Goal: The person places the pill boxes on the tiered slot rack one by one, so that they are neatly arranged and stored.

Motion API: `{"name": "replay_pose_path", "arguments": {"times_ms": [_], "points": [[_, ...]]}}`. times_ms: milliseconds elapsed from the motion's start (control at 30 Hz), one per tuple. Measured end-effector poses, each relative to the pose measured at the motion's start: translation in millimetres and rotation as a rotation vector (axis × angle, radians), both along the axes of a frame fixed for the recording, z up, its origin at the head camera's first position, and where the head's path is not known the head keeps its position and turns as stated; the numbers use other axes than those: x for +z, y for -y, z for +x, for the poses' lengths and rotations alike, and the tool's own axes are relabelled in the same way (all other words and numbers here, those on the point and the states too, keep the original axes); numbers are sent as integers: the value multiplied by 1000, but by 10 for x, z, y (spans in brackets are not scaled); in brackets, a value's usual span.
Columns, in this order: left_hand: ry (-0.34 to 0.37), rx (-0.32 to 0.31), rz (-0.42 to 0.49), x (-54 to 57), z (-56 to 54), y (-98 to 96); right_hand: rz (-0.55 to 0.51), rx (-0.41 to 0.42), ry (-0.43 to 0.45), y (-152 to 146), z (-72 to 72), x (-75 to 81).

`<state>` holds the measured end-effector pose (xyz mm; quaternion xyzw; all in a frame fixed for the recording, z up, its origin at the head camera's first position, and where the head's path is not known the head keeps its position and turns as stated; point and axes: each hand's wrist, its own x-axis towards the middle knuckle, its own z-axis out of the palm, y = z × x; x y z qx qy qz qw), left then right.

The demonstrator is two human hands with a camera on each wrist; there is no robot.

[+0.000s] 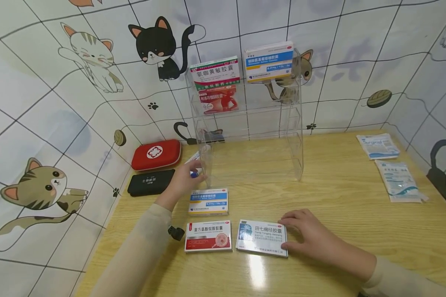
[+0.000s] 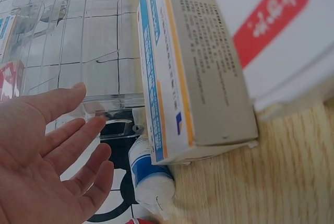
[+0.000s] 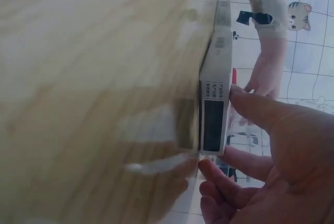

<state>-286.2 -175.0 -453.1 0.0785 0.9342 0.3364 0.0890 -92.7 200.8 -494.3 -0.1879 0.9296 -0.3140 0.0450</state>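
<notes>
My left hand (image 1: pixel 184 178) is at the lower left corner of the clear acrylic rack (image 1: pixel 250 111), its fingers loosely bent with nothing in them. Beside it lies a white bottle with a blue band (image 2: pixel 148 174). A blue, yellow and white medicine box (image 1: pixel 208 202) lies just below that hand. My right hand (image 1: pixel 308 235) holds the right end of a white capsule box with a blue head picture (image 1: pixel 262 238), thumb at the near corner and fingers at the far one. Left of this box lies a red and white capsule box (image 1: pixel 208 236).
On the rack's upper tier stand a green-and-white box (image 1: pixel 215 75), a red box (image 1: pixel 218 100) and a blue-and-white box (image 1: pixel 269 62). A red first-aid case (image 1: pixel 156 154) and black pouch (image 1: pixel 150 182) lie left. White packets (image 1: pixel 399 180) lie right, near the tiled wall.
</notes>
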Motion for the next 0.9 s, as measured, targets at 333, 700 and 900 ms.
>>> {"name": "replay_pose_path", "arguments": {"times_ms": [333,700,900], "points": [[17,15,10,17,45,-28,-225,-22,144,36,68,72],[14,4,8,-2,25,-20,-422,-41,-87,-120,-248,361],[-8,3,-5,-11,18,-5,-395,-141,-157,-274,-689,829]]}}
